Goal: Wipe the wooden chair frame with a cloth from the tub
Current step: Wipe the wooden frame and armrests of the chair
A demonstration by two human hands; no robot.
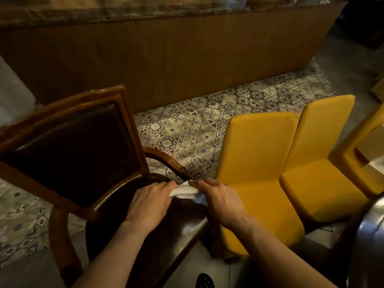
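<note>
Left hand: palm down over the dark seat, fingertips pinching the near-left end of the cloth.
Right hand: fingers closed on the cloth's right end, beside the curved armrest.
Cloth: white, bunched between both hands above the seat's right edge; its long axis runs left-right, tilting up toward the armrest.
Wooden chair: glossy brown frame, dark padded back at left, armrest curving down to the hands.
Yellow chairs: just right, side by side.
Tiled floor: patterned, beyond.
Wood panel: farthest back.
</note>
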